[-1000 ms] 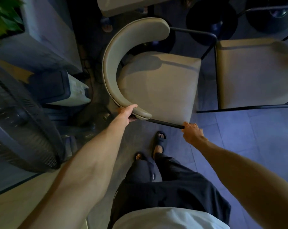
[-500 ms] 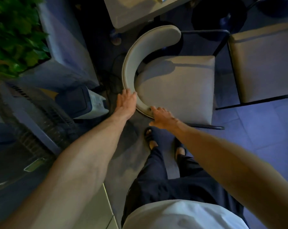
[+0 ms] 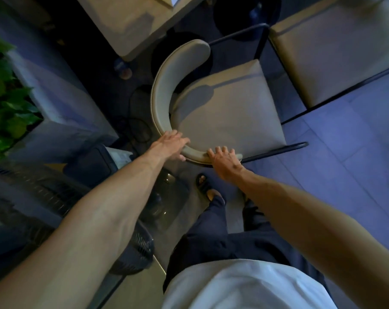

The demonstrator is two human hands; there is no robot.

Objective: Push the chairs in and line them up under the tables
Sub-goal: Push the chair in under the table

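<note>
Now the left hand (image 3: 170, 144) wraps the near bend of the chair (image 3: 228, 112) backrest (image 3: 161, 97), thumb beneath. The right hand (image 3: 224, 161), just beside it, curls its fingers over the same rail. Beyond the knuckles the seat runs ahead and rightward. The table (image 3: 131, 23) lies farther ahead, left of both hands, nearer the left one. The push likely goes forward and leftward.

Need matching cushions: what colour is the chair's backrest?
The backrest is beige; head view.

Beige chair (image 3: 229, 112) on tiled floor (image 3: 356, 157)
</note>
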